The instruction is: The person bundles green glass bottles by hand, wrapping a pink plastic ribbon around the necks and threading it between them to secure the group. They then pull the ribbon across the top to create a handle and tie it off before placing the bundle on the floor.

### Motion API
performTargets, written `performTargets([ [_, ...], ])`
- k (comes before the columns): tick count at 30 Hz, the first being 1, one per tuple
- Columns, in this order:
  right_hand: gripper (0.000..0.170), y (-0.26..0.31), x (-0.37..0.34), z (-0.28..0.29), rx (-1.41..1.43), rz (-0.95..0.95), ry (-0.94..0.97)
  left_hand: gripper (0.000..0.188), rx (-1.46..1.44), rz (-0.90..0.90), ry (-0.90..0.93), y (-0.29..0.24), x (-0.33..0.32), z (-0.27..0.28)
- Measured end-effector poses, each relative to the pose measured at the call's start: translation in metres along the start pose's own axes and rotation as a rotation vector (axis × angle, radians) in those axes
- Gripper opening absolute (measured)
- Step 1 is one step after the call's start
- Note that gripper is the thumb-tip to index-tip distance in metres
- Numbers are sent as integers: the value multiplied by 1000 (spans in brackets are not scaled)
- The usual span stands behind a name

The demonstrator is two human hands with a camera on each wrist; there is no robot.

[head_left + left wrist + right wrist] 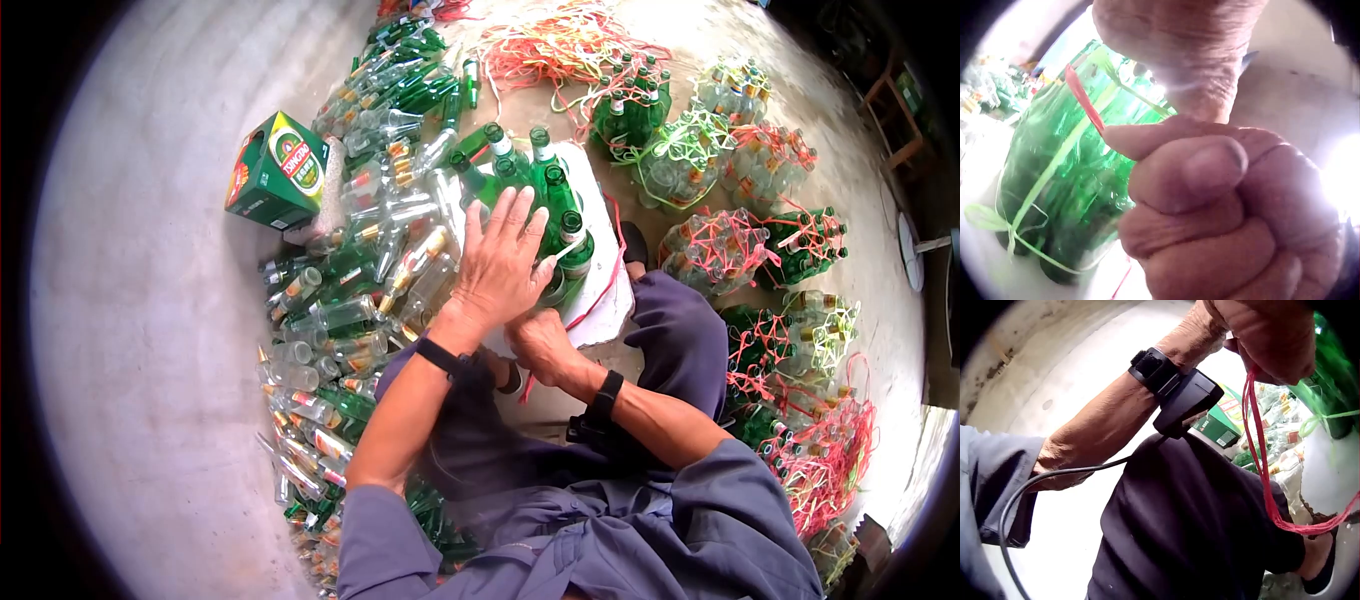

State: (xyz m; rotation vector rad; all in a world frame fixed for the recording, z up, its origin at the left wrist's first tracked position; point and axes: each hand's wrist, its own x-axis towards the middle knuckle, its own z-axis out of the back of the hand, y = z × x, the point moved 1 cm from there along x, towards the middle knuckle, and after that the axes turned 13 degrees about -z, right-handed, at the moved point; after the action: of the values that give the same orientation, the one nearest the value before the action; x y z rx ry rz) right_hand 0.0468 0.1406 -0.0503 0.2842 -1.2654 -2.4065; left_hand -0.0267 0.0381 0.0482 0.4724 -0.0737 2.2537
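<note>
In the head view my left hand [505,260] lies with fingers extended over a cluster of upright green bottles [555,190]. Just below it, my right hand [545,345] is curled beside the cluster's near side. Seen from the left wrist, the folded right hand [1210,206] pinches a red strap end [1084,100] beside the green bottles [1079,169], which a light green strap [1054,162] encircles. The right wrist view has red strap loops [1260,444] hanging below the hands; where they pass between the fingers is hidden.
A white board [605,300] supports the cluster. Loose bottles [350,315] are heaped at left, near a green carton [280,170]. Tied bundles [715,245] stand at right, and tangled straps [550,45] lie at the back. Knees flank the board.
</note>
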Motion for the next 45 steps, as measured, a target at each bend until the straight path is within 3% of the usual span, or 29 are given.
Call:
performTargets([
  [7, 32, 0, 1, 2, -51, 51, -79, 49, -88, 37, -49, 2, 0, -4],
  [9, 17, 1, 1, 10, -57, 70, -160, 44, -30, 1, -79, 2, 0, -4],
  [13, 12, 2, 2, 16, -152, 121, -147, 39, -14, 18, -43, 2, 2, -5],
  [15, 30, -4, 1, 11, -91, 13, -50, 31, 3, 25, -61, 2, 3, -7],
  [16, 30, -5, 0, 10, -92, 10, -48, 31, -1, 26, -61, 1, 3, -8],
  [19, 26, -2, 0, 14, -65, 25, -54, 25, 5, 21, -83, 1, 3, -8],
  [21, 7, 2, -2, 21, -90, 3, -109, 22, 0, 35, -79, 0, 4, -9],
  [25, 8, -5, -4, 14, -15, -16, -125, 22, 12, 31, -105, 1, 4, -10],
  [27, 10, -5, -4, 11, 207, -172, -89, 23, 2, 34, -107, 1, 4, -12],
  [30, 11, 1, -6, 17, -86, -49, -138, 23, -11, 48, -92, 1, 4, -13],
  [32, 3, -2, -6, 13, -97, -48, -114, 23, -9, 47, -91, 0, 4, -13],
  [34, 15, 7, -7, 17, 150, -150, -81, 23, 3, 49, -79, 1, 2, -15],
  [35, 34, 11, -11, 18, 614, -428, -69, 23, 2, 49, -69, 0, 2, -15],
  [36, 34, 9, -12, 19, 607, -429, -80, 23, 4, 49, -58, 0, 2, -14],
  [38, 6, 9, -11, 22, 208, -218, -47, 23, 3, 49, -53, 0, 3, -14],
  [40, 4, 5, -9, 25, 168, -185, -55, 23, 3, 53, -39, -1, 2, -12],
  [42, 4, -2, -4, 26, -111, -9, -85, 23, -9, 70, -19, -1, 4, -11],
  [45, 5, -10, -2, 24, -92, -16, -84, 23, -6, 63, -34, -2, 2, -11],
])
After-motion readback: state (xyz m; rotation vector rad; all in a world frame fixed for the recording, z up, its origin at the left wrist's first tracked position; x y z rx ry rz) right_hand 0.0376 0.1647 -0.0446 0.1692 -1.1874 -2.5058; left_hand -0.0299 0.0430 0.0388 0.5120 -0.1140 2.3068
